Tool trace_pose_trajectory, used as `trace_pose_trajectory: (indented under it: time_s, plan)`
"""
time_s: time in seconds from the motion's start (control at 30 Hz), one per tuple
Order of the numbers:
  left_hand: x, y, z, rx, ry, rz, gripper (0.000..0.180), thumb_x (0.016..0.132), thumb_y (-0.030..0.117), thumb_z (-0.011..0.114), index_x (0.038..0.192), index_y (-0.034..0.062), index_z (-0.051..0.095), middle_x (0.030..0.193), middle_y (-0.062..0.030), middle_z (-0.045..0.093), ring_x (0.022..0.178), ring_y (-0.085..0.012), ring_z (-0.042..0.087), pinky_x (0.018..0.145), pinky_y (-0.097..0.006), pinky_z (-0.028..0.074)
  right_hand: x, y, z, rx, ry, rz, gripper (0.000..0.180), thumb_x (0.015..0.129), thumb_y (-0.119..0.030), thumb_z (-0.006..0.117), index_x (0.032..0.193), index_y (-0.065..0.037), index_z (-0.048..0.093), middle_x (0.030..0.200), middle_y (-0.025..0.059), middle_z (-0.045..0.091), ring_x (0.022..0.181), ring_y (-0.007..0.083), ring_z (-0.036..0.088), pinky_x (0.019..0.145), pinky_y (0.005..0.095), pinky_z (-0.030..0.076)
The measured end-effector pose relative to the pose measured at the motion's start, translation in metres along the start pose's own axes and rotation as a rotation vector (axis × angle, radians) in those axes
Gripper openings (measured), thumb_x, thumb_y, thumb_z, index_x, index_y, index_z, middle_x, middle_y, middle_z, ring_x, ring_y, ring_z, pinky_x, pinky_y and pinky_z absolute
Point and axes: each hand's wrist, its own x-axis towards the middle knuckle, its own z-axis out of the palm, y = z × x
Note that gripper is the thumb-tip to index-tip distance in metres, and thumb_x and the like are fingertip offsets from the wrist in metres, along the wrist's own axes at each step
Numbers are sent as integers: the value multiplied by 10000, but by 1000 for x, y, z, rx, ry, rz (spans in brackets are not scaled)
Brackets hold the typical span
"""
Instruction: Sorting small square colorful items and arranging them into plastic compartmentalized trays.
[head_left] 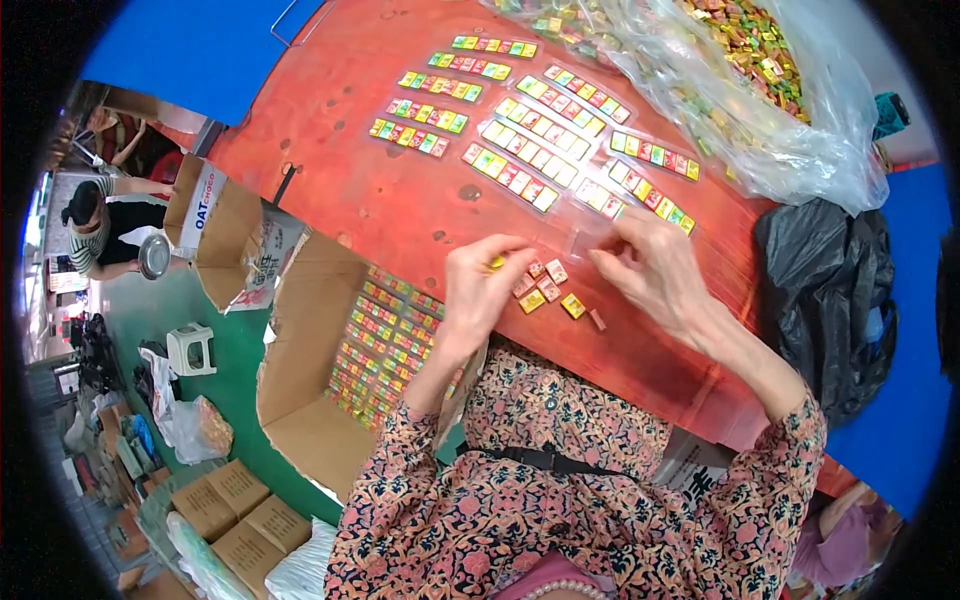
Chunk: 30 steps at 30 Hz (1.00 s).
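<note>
Far L, background: another person in a striped top (88, 232) w/ a metal bowl (153, 256), well apart from this work. White stool (190, 348) on the green floor, sealed cartons (232, 512) lower L.

Just L of the bench: open cardboard box (300, 340), inside it stacked filled strips (385, 350), rows neat, face up.

L hand (480, 290) over the red bench (400, 210), near its front edge. Grip: fingers curled in, pinching a small yellow piece at the tips – only a sliver shows, so what exactly it is I can't tell. Loose pieces (548, 290) lie just R of that hand on the bench – red, yellow, a few scattered, touching or nearly so.

R hand (650, 270): fingertips pinched on a clear plastic sleeve (585, 240), thin, almost invisible vs. the red top. Looks empty or near-empty at this end; can't tell for sure.

Behind the hands: finished strips (530, 140) laid in parallel rows. Far R: big clear bag of loose pieces (760, 70), black bag (830, 300) at bench edge.

Judgement, doing this step well: R hand shd hold the sleeve mouth open & flat, not crushed; L feeds one piece at a time, same face up, colours in the order of the done strips. Keep the loose pile close to avoid reaching. Risk: sleeve film buckles, piece jams crooked.
</note>
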Motion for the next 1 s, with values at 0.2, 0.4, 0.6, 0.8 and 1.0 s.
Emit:
trace_pose_trajectory:
  time_s: [0.2,0.4,0.6,0.8,1.0]
  plan:
    - [-3,-17,-40,-258,243,-320,137,853,123,611,890,2,662,630,9,575,524,-21,460,458,-165,341,57,-29,75,-115,-33,-167,139,721,-107,615,707,32,611,738,181,597,670,324,607,589,420,483]
    - [-10,-45,-71,-903,130,-441,303,928,219,517,1068,-44,575,817,-135,649,569,-122,579,476,-176,447,81,-26,120,-166,23,-273,177,718,-104,639,692,64,589,765,223,592,720,371,617,576,456,490]
    - [-2,-29,-62,-1106,237,-643,359,923,231,519,1139,-55,521,995,-196,632,790,-214,656,554,-206,513,74,-22,75,-148,-149,15,159,788,-169,633,839,-19,635,796,178,615,756,343,611,650,422,482]
    - [-14,-28,-60,-739,61,-437,155,841,76,625,966,-15,636,778,-91,655,577,-83,572,454,-165,408,36,6,36,-16,-211,-3,140,766,-109,638,854,-2,618,790,154,594,770,328,586,687,411,471]
    - [-16,-11,-25,-268,-38,-326,178,757,55,693,914,-27,681,739,-49,621,580,-42,507,532,-188,408,10,8,43,-296,-278,-255,142,721,-82,611,840,-6,593,900,152,520,939,316,497,789,391,442]
